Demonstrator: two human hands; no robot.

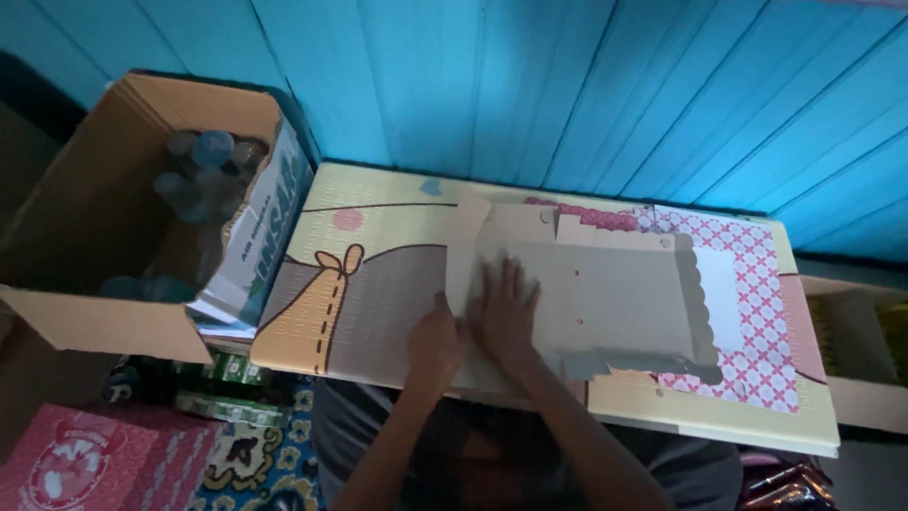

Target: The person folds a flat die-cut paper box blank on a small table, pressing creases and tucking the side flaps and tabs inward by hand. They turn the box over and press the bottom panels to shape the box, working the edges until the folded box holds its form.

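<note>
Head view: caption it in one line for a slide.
Both hands, left hand and right hand, press a flat grey cardboard sheet on a patterned mat.

A home corner: blue plank wall (567, 85), cartoon foam mat (378, 274), patterned floor covering (255, 464), carton of bottles (113, 218).

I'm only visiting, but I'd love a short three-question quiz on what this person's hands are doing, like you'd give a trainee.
1. True or false: both hands press on the flat grey card.
2. Which holds bottles? A) the open carton on the left B) the pink box C) the mat
3. Fill in: the wall behind the mat is ____.

Key:
1. True: the left hand and the right hand lie side by side on the card's near left corner, the right one with fingers spread.
2. A
3. Blue
</note>
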